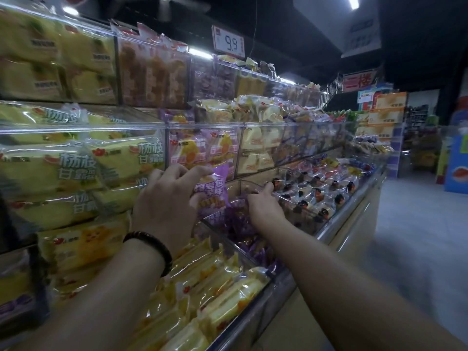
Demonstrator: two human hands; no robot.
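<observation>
Mid-frame, left hand (164, 198) grips a purple packet (214, 191); right hand (263, 203) (grip unclear, fingers hidden) sits in the bin (250, 183).

Head cam – looks fwd/down, close on snack shelves (228, 127) – single view.

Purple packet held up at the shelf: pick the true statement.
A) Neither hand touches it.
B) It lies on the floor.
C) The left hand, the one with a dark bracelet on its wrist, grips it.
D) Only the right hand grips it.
C: the left hand, with the dark bracelet on its wrist, curls its fingers round the purple packet, while the right hand is lower, at the clear bin.
</observation>
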